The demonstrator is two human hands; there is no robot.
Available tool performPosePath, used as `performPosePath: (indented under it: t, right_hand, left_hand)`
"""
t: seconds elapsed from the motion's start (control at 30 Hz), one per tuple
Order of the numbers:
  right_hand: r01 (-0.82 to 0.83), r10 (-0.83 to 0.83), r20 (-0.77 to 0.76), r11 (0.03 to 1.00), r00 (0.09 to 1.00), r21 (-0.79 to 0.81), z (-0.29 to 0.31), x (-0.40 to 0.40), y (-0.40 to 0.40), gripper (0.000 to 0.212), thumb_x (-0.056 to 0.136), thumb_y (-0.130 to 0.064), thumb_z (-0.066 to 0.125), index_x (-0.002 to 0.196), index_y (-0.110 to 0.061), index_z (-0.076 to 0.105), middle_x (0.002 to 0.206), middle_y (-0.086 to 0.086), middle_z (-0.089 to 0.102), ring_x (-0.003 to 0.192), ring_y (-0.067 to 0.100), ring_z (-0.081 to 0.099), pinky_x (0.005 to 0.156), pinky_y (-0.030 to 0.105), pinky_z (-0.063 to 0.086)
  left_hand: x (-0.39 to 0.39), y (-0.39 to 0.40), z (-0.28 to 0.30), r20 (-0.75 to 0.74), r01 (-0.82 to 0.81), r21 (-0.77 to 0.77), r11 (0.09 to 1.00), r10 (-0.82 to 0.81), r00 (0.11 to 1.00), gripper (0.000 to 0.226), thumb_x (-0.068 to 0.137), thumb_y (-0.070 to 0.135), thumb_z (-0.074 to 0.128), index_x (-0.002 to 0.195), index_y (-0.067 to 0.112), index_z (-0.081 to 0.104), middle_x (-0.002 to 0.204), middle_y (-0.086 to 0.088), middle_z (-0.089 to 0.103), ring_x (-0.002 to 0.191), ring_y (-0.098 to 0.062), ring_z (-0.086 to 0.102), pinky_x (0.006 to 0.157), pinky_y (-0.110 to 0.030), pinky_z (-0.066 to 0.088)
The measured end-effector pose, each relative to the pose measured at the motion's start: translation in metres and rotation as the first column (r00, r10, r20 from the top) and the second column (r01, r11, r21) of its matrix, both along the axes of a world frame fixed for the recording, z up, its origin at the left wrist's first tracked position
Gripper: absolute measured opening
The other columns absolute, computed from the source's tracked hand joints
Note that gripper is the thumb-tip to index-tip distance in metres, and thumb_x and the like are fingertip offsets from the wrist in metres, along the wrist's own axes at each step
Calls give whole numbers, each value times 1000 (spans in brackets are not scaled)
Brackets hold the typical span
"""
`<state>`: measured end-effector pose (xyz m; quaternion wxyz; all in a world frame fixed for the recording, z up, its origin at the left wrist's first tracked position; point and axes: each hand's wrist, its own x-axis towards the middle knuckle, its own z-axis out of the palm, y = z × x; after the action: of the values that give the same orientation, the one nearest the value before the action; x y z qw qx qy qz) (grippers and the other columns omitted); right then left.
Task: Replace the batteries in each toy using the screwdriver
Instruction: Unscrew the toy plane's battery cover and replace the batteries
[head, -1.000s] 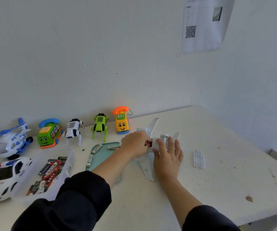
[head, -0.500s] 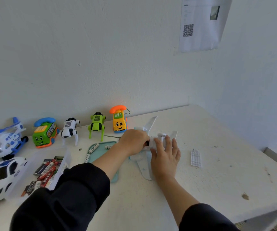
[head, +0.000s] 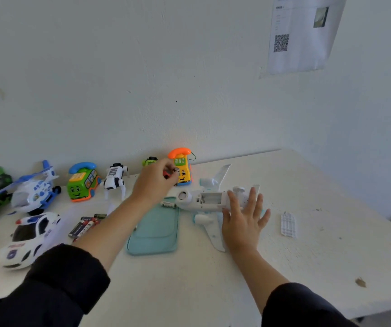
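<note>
Head view: two hands work over a white table [head: 331,267]. The left hand [head: 153,182] is raised above the table with its fingers curled, pinching a small red-and-silver battery [head: 171,173] at the fingertips. The right hand [head: 242,220] lies flat with straight, spread fingers on the tail end of one white toy plane [head: 204,199], which rests belly up just right of a teal mat [head: 156,230]. The plane's battery bay is uncovered; whether anything is left inside it is hard to make out. One white ribbed cover [head: 288,224] lies apart on the table, to the right of that hand.

One loose battery [head: 167,204] sits at the mat's far edge, touching the plane's nose. A clear box of batteries [head: 85,226] stands left of the left arm, its count unclear and partly hidden by the forearm.

Along the wall stand one yellow toy phone [head: 183,169], one green toy phone [head: 82,182], one white robot dog [head: 115,180] and one green robot dog [head: 149,161], mostly hidden behind the left hand. One toy helicopter [head: 34,190] and one toy police car [head: 28,239] sit at the left. More toys are cut off at the left edge. No screwdriver can be made out.
</note>
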<state>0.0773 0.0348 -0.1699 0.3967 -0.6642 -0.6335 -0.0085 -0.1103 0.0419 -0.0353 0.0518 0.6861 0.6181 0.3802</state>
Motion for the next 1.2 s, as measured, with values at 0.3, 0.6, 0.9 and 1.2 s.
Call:
performPosePath:
  t: [0.3, 0.6, 0.9, 1.2]
  right_hand:
    - [-73, 28, 251, 982, 968, 171, -3, -4, -2, 57, 76, -28, 63, 128, -19, 41, 147, 13, 24, 137, 31, 18, 107, 53, 0]
    - [-51, 29, 202, 994, 979, 102, -7, -7, -1, 68, 70, -16, 76, 129, -18, 43, 149, 15, 18, 131, 47, 24, 101, 68, 21]
    - [6, -20, 105, 991, 994, 131, -6, -6, -2, 54, 73, -7, 71, 124, -20, 58, 144, 28, 30, 128, 49, 31, 99, 62, 30]
    - [18, -19, 27, 998, 999, 53, -3, -5, 0, 47, 82, -12, 64, 126, -28, 58, 144, 25, 33, 134, 47, 23, 106, 58, 22]
  left_hand:
    - [-125, -45, 4, -525, -594, -420, 686, 350, 776, 18, 86, 16, 56, 74, 3, 51, 63, -4, 44, 61, -20, 48, 52, -25, 34]
    - [-85, -58, -20, -233, -284, -619, 732, 174, 957, 44, 88, -4, 40, 130, 9, 39, 119, -15, 50, 97, -27, 52, 70, -31, 44]
    - [-60, -48, -58, -710, -553, -300, 777, 206, 674, 31, 93, 3, 39, 123, 6, 48, 121, -13, 54, 112, -31, 55, 86, -36, 46]
    - [-55, -34, -68, -677, -524, -343, 779, 182, 713, 28, 93, 3, 35, 114, 8, 53, 114, -9, 60, 103, -28, 59, 79, -37, 47]
